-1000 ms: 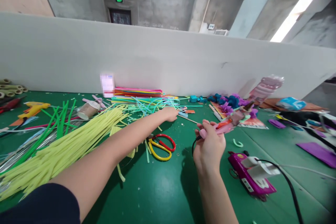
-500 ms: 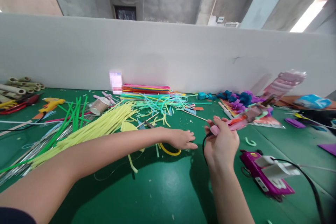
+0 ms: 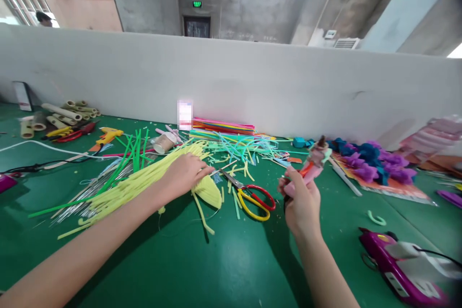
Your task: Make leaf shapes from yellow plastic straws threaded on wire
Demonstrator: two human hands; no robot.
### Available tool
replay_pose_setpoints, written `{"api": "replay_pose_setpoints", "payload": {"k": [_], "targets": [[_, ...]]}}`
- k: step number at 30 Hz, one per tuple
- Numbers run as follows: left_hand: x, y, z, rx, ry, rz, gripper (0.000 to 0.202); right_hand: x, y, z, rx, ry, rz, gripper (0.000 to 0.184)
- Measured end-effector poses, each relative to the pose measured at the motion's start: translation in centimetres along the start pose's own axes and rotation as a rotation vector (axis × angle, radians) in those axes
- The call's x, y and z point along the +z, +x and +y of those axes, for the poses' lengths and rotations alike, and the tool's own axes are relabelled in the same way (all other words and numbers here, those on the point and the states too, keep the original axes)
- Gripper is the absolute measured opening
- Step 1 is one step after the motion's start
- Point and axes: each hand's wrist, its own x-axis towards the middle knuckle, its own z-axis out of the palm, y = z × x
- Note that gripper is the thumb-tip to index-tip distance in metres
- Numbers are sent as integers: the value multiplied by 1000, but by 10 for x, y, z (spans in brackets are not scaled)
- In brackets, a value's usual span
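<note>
My right hand (image 3: 302, 197) is wrapped round the handle of a pink hot glue gun (image 3: 309, 173), its nozzle pointing up and away. My left hand (image 3: 186, 173) lies over a bundle of yellow pipe cleaners (image 3: 133, 190), palm down, fingers reaching right. No held thing shows in it. Just right of those fingers lies a yellow petal-shaped piece (image 3: 209, 192) with a loose strip hanging from it. Scissors (image 3: 254, 199) with red and yellow handles rest between my hands, blades pointing toward the petal piece.
A purple power strip (image 3: 397, 264) with white plugs stands at the right front. Purple and blue flowers (image 3: 371, 159) lie behind it. Cut pipe cleaners (image 3: 231, 144) cover the back middle. A yellow glue gun (image 3: 109, 135), bamboo pieces (image 3: 74, 111) and pliers (image 3: 74, 132) are at the left.
My left hand has moved left from above the scissors to the yellow pipe cleaners, uncovering the scissors. The pink glue gun has turned more upright in my right hand. The view has swung left.
</note>
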Motion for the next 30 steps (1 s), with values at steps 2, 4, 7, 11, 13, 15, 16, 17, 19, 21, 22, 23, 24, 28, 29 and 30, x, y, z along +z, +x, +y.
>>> {"api": "replay_pose_setpoints", "payload": {"k": [2,4,7,11,13,15,16,17,19,21,22,23,24,28,29,30], "targets": [[9,-14,-17,-117,105,-17,42,3,-2,8,21,-20,-82,33],[15,-25,-27,-272,129,-79,40,5,-3,16,20,-81,-109,38],[15,-36,-31,-384,51,-175,42,6,-3,26,-1,-196,-116,40],[9,-46,-28,-311,-137,-223,41,8,-5,30,38,-125,-152,35],[6,-51,-30,-251,-179,-258,36,8,-6,29,42,-119,-159,33],[4,-56,-32,-197,-193,-295,30,9,-6,29,38,-134,-160,32],[4,-58,-34,-177,-189,-307,28,9,-6,29,37,-140,-160,32],[4,-59,-35,-160,-177,-319,27,9,-6,30,38,-143,-158,32],[4,-61,-35,-122,-126,-337,27,9,-6,32,41,-147,-152,33],[5,-60,-33,-55,-72,-332,27,9,-5,35,45,-159,-145,35],[6,-59,-31,-18,-53,-312,27,8,-4,36,47,-168,-141,35],[6,-58,-29,8,-42,-282,28,8,-3,37,49,-176,-139,36],[5,-57,-27,17,-43,-245,28,8,-3,37,49,-182,-135,36],[2,-52,-21,-87,-217,-117,32,8,-3,37,34,-194,-118,37],[1,-51,-21,-120,-277,-79,32,8,-4,36,25,-196,-113,36],[0,-51,-20,-149,-325,-29,31,8,-4,36,16,-200,-110,36]]}}
